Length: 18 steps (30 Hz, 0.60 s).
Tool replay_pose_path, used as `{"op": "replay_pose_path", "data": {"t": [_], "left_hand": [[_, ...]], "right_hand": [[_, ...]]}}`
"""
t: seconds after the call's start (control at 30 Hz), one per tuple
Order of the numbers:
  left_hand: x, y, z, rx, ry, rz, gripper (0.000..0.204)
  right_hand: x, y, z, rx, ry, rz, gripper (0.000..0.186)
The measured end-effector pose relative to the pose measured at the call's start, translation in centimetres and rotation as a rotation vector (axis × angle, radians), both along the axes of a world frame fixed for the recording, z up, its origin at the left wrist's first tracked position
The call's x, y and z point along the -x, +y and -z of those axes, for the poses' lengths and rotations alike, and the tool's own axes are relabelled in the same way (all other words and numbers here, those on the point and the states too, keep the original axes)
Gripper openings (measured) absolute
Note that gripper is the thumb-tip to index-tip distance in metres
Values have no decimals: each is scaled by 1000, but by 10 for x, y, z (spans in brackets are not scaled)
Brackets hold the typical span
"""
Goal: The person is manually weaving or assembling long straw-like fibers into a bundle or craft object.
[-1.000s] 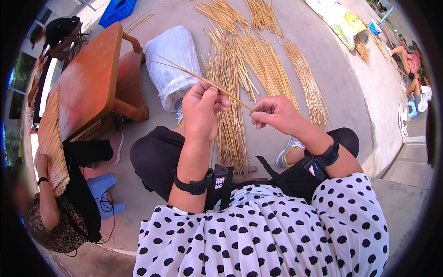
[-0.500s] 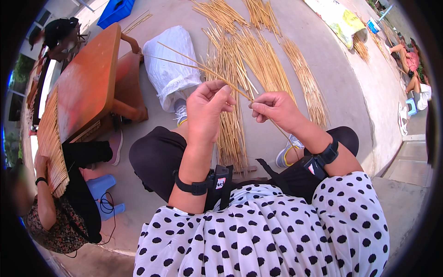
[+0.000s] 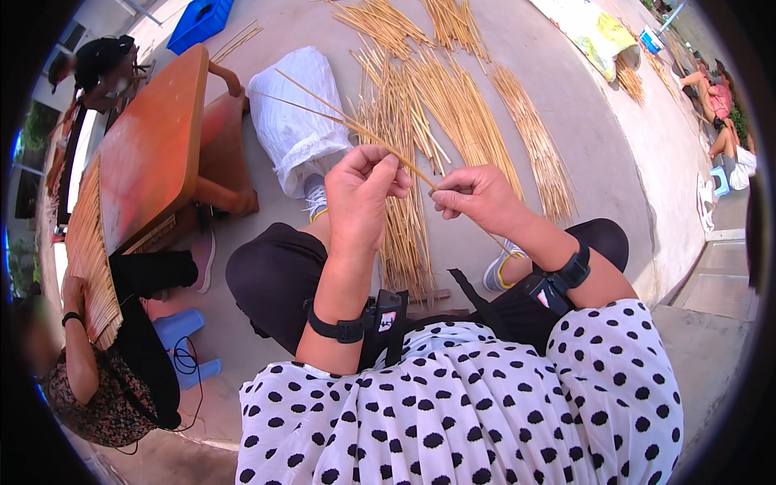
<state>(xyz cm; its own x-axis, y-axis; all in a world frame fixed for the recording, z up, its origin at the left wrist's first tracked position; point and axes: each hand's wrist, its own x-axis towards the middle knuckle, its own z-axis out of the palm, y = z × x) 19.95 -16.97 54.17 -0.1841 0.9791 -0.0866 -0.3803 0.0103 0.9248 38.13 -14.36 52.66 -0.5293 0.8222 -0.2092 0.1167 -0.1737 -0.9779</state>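
Note:
Two thin straw-coloured stalks [image 3: 354,124] run slantwise through both my hands. Their upper-left ends fork apart in front of a white sack, and a thin end hangs down past my right hand toward my shoe. My left hand [image 3: 365,190] pinches the stalks between thumb and forefinger, other fingers curled. Just to its right and slightly lower, my right hand [image 3: 475,196] pinches them with thumb and forefinger. Beyond my hands, loose bundles of similar stalks [image 3: 465,113] lie spread on the ground.
The white sack [image 3: 295,105] lies beyond my left foot. At left stand an orange table [image 3: 153,145] and a blue stool [image 3: 182,331]; a seated person's hand [image 3: 74,291] rests on a slatted stalk mat [image 3: 93,259]. A blue crate [image 3: 200,24] is far left. More people sit far right.
My right hand has shifted slightly left along the stalks, closer to my left hand. My left hand has dropped very slightly. Both keep their pinch.

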Motion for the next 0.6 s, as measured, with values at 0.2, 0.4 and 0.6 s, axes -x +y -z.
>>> {"op": "replay_pose_path", "data": {"t": [0.2, 0.4, 0.6], "left_hand": [[1, 0, -2, -5, 14, 14, 7], [-1, 4, -1, 33, -181, 45, 8], [-7, -1, -5, 46, 67, 1, 9]], "right_hand": [[0, 1, -4, 23, 7, -64, 12], [-4, 6, -3, 147, 77, -127, 16], [2, 6, 1, 44, 35, -37, 14]]}}
